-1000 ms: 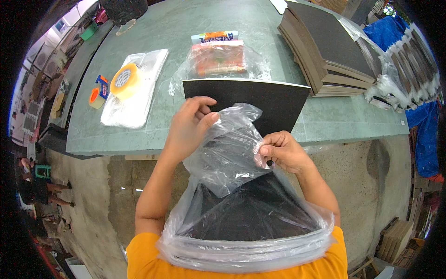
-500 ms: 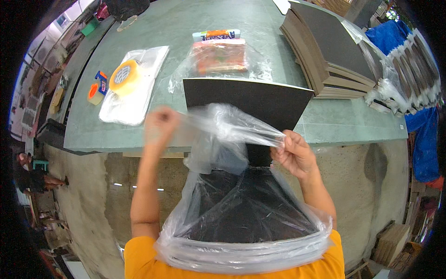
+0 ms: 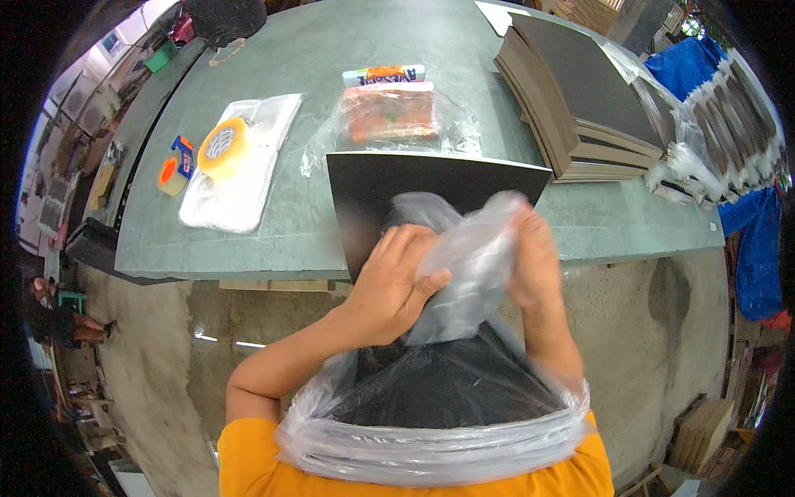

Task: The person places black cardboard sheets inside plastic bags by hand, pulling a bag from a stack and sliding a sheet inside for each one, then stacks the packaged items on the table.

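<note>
My left hand has its fingers curled on a bunched piece of clear plastic film, thumb pointing right. At its upper right end my right hand grips the same film; motion blurs its fingertips. Behind both hands a black board with a pale edge leans up at the table's front edge. Below them, close to my body, a black sheet shows through more clear plastic, whose thick folds cross my chest. Whether the bunched film joins this lower plastic is hidden.
On the green table lie flat plastic bags, a tape roll and a small tape dispenser. A wrapped orange packet sits far centre. Stacked dark boards and plastic-wrapped bundles occupy the right.
My left hand has come right and down to the middle, close to my right hand. The film, stretched between the hands before, is now bunched and raised at the right.
</note>
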Motion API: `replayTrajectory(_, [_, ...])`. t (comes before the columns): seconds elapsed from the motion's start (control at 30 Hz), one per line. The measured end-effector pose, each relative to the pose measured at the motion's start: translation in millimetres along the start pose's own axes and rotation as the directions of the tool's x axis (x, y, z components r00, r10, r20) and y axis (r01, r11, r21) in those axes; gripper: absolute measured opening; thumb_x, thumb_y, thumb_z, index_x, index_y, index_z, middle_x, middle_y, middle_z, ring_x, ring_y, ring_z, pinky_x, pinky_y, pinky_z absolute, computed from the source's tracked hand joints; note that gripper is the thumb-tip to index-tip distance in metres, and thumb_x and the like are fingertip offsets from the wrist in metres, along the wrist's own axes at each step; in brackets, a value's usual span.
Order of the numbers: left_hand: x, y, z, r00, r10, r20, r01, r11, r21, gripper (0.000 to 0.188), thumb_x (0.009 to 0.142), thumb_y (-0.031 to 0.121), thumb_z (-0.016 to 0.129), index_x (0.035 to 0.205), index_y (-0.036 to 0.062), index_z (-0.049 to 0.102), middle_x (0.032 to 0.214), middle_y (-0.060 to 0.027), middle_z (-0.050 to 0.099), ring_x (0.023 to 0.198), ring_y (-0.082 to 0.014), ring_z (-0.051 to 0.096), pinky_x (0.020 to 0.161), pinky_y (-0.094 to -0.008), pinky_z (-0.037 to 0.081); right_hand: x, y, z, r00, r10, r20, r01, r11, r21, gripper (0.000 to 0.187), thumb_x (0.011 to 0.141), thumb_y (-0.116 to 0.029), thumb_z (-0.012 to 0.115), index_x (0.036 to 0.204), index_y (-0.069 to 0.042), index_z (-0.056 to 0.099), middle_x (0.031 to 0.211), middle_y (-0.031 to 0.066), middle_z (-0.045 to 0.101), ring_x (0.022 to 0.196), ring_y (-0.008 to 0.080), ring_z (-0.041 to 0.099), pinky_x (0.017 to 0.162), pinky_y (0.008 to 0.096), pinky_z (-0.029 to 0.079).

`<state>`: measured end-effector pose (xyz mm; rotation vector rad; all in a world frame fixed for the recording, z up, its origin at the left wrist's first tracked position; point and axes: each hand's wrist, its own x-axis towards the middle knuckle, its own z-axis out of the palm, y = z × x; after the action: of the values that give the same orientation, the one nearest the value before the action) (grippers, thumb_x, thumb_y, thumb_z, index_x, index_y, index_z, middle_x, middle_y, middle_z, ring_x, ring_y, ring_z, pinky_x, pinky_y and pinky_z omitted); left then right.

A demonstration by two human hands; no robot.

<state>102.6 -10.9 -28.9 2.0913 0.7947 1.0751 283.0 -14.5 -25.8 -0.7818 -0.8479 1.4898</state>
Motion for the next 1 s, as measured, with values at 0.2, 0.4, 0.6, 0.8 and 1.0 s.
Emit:
replayTrajectory(0.2, [20,2,-35,0.868,-0.464,0.175,0.432,0.537,-0.725,0.031,0.086,0.032,0.044,0.079,0.0019,0.052,0.073,-0.0036,0.052,0.070,-0.0142,0.050,0.065,-0.0297,0.040,-21,8,-3,0.771,0.306,0.558,0.068,0.832,-0.550,0.021,0.081,-0.021,0.055,0.071,-0.003,0.059,0.063,-0.0007,0.056,0.060,0.0064,0.048,0.053,0.0255,0.041])
replayTrajectory(0.4, [4,-18,-43,0.826,-0.172,0.537,0.475,0.726,-0.497,0.027,0.085,0.029,0.049,0.083,0.0025,0.054,0.073,-0.0040,0.058,0.071,-0.0130,0.054,0.060,-0.0305,0.044,-23,-5,-18,0.631,0.330,0.702,0.045,0.888,-0.457,0.038,0.075,-0.036,0.058,0.078,0.002,0.058,0.069,0.0097,0.059,0.069,0.0204,0.055,0.064,0.0322,0.045])
replayTrajectory(0.6, [12,26,-47,0.410,-0.133,0.902,0.192,0.980,0.057,0.027,0.078,0.024,0.055,0.088,-0.0005,0.051,0.076,-0.0163,0.056,0.069,-0.0272,0.057,0.060,-0.0331,0.046,-32,26,-54,0.782,0.585,0.214,0.528,-0.441,-0.726,0.033,0.070,-0.031,0.059,0.089,-0.004,0.061,0.086,0.0128,0.061,0.084,0.0282,0.058,0.075,0.0369,0.046])
replayTrajectory(0.8, [-23,-16,-36,0.434,-0.596,0.676,-0.413,0.535,0.736,0.024,0.070,0.015,0.057,0.092,0.0077,0.058,0.072,-0.0086,0.060,0.066,-0.0223,0.059,0.053,-0.0336,0.045,-37,-7,-5,0.708,0.706,-0.025,0.586,-0.606,-0.538,0.018,0.068,-0.017,0.056,0.081,-0.009,0.064,0.083,0.0112,0.062,0.086,0.0238,0.058,0.075,0.0365,0.044])
replayTrajectory(1.0, [-35,-43,-50,0.535,-0.569,0.624,-0.492,0.390,0.778,0.009,0.068,0.016,0.058,0.074,0.0122,0.064,0.071,-0.0057,0.061,0.074,-0.0192,0.058,0.062,-0.0334,0.044,-46,-37,19,0.760,0.610,0.223,0.618,-0.572,-0.540,0.007,0.066,-0.009,0.056,0.067,-0.006,0.062,0.069,0.0104,0.061,0.073,0.0225,0.060,0.063,0.0332,0.047])
